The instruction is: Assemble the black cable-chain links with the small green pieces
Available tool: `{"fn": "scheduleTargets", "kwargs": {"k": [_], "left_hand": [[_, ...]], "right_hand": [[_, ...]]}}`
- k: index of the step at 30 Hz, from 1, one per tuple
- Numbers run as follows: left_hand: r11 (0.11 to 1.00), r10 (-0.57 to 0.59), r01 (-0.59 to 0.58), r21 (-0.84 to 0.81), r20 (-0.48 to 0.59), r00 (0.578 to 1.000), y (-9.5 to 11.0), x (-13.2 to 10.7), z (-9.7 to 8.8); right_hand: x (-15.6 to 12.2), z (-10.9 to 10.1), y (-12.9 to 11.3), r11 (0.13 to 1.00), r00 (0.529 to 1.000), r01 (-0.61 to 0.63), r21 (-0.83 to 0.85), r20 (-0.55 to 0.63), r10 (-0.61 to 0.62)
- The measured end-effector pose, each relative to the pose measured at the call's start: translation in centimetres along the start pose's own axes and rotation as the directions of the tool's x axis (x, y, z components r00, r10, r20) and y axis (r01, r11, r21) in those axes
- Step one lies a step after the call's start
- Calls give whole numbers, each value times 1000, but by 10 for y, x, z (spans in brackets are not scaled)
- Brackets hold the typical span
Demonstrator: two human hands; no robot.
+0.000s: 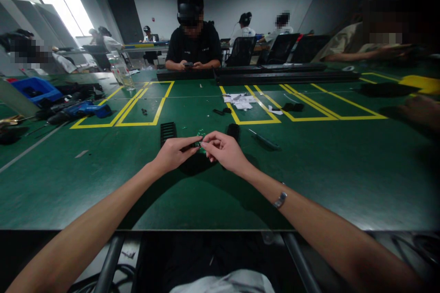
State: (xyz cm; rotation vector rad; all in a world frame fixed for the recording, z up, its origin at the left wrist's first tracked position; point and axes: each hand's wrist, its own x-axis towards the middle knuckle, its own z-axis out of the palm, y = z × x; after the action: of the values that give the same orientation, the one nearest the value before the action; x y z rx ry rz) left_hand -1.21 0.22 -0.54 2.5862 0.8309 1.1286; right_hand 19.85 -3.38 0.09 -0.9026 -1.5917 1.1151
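My left hand (176, 152) and my right hand (224, 150) meet over the table, fingertips pinched together around a small dark piece (201, 142) whose kind I cannot make out. Shiny green bits (201, 133) lie just behind and under the fingertips, partly hidden by them. Beside my left hand is a black slotted part (167, 132) with a row of ribs. Close behind my right hand lies a black oblong part (233, 132). Farther right rests a slim tool with a dark teal handle (270, 143) and a thin pointed shaft.
The green table (103, 192) carries yellow tape outlines (135, 124). White paper scraps (242, 100) and black bits lie beyond my hands. A blue power drill (79, 110), blue bin (34, 89) and plastic bottle (120, 73) stand left. Opposite sits a person (192, 46) behind long black bars (275, 75).
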Motion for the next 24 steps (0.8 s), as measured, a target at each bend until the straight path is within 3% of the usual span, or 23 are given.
{"fn": "scheduleTargets", "kwargs": {"k": [24], "left_hand": [[999, 30, -29, 22, -26, 999, 3, 2, -1]], "right_hand": [[0, 0, 0, 1000, 1000, 16, 11, -5, -16]]}}
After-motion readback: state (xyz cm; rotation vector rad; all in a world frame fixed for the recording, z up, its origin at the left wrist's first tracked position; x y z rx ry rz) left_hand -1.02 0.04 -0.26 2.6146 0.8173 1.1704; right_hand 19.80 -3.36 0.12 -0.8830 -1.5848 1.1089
